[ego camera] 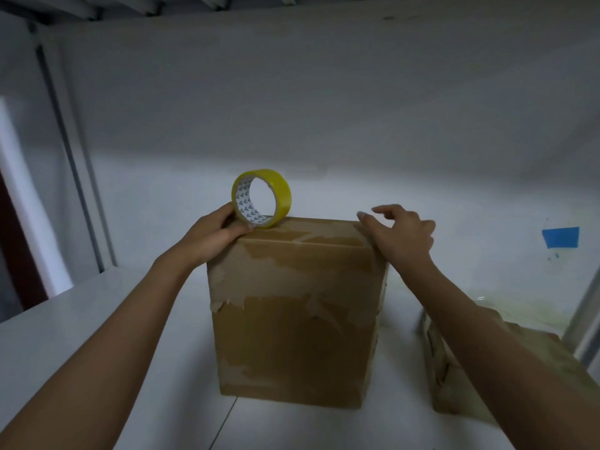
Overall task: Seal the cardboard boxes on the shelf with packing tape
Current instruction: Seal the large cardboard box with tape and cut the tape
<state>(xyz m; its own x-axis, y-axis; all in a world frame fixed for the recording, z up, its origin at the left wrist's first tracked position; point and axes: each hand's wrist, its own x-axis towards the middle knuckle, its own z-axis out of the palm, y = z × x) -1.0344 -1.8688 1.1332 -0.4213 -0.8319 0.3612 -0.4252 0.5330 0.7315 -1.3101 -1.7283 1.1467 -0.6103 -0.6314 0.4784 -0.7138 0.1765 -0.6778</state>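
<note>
Tape roll (283, 193), held by left hand (214, 233), stands on box (292, 319) top edge.

box (292, 319) under the left hand (212, 233) is matt cardboard, scuffed and torn; tape roll (261, 198) it holds is glossy yellow plastic.
</note>
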